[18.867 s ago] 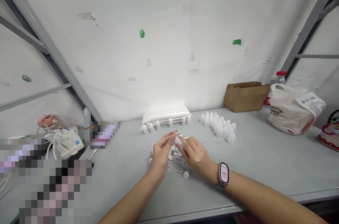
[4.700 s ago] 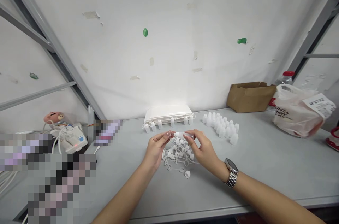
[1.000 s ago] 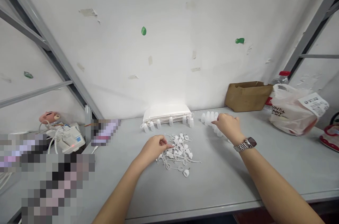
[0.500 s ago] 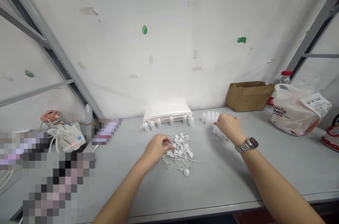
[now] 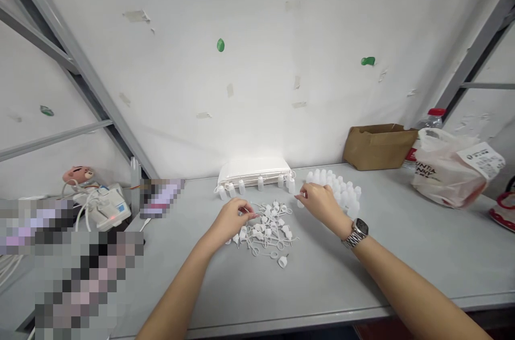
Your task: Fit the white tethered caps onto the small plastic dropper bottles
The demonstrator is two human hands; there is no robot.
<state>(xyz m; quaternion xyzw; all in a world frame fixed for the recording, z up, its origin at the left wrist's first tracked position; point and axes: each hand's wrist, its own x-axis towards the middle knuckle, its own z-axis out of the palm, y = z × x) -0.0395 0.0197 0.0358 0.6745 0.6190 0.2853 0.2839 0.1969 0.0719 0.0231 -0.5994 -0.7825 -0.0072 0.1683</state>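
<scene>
My left hand (image 5: 232,220) is over the left side of a pile of small white caps (image 5: 266,231) with ring straps and thin tips. Its thumb and fingers come together, and whatever is between them is too small to make out. To the right of the pile, my right hand (image 5: 322,204) is closed with its fingers pinched on a small white plastic bottle (image 5: 300,204), mostly hidden by the hand. Beyond that hand stands a group of uncapped bottles (image 5: 349,195). Several capped bottles (image 5: 260,184) stand in a spaced row at the back.
A stack of white sheets (image 5: 253,168) lies against the wall behind the capped bottles. At the right are a cardboard box (image 5: 380,148), a red-capped bottle (image 5: 435,113) and a plastic bag (image 5: 444,174). A white device with cables (image 5: 107,208) lies at the left.
My right hand has moved left from the bottle group toward the caps, bringing a bottle along. My left hand has drawn slightly left and back, uncovering more caps.
</scene>
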